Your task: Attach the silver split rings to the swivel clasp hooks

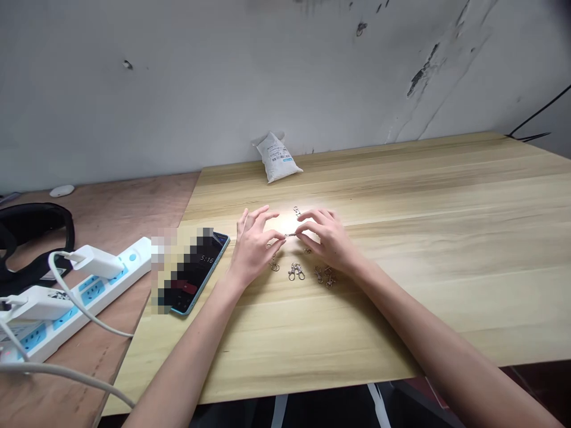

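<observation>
Between the fingertips of both hands is a small metal keychain clasp (290, 235), held a little above the wooden table. My left hand (257, 244) pinches its left end with thumb and forefinger, the other fingers spread away. On the right end, the thumb and forefinger of my right hand (329, 239) are closed. Several like metal clasps with rings lie around: a pair of clasps (297, 271) below the hands, a cluster of clasps (325, 276) under my right wrist, some rings (274, 265) by my left thumb, and one clasp (297, 210) beyond.
A white plastic packet (280, 159) stands at the back near the wall. Left of my left arm lies a phone (198, 276), partly pixelated. A power strip (89, 300) with chargers and cables, and a black strap (38, 238), rest on the brown surface (147, 196).
</observation>
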{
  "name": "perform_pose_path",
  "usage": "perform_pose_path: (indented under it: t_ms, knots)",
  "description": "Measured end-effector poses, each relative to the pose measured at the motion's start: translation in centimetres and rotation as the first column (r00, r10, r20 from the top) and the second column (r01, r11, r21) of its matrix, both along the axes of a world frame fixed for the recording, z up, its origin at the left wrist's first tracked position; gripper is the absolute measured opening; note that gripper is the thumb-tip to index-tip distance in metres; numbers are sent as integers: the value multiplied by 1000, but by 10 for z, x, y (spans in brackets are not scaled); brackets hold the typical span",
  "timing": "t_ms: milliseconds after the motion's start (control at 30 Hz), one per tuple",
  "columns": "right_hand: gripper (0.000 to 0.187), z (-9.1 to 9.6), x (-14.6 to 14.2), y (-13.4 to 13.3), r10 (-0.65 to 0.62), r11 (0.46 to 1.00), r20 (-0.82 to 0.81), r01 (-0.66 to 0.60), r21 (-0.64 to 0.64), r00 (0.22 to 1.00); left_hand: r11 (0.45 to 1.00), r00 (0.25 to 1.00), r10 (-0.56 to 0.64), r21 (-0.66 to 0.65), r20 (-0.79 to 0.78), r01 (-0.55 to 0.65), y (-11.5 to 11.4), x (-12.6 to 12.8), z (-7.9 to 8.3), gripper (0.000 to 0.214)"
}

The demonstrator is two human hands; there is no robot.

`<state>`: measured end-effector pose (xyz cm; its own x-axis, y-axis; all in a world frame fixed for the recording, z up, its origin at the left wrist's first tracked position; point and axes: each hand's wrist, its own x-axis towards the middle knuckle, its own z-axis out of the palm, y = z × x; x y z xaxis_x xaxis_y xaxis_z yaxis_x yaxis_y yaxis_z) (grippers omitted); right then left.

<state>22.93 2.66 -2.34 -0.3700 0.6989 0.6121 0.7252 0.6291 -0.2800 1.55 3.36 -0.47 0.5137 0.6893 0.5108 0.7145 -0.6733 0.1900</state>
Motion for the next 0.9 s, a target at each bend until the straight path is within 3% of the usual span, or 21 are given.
perform_pose_path:
  t_ms: [367,633,733,900]
  knots:
    - [16,0,-1,-2,77,997,76,-77,-3,994,999,999,35,-18,-35,-36,-2,0,0,9]
    - [17,3,2,-3,76,997,74,-76,1,994,995,996,-73,57,-49,76,3,-3,-2,13]
    - [17,3,4,-1,77,997,54,-78,12,996,996,996,-61,-56,61,64,3,-4,2,11]
    - [17,4,0,2,54,996,-11,-54,74,998,924,902,174,-383,395,-11,5,-4,4,11]
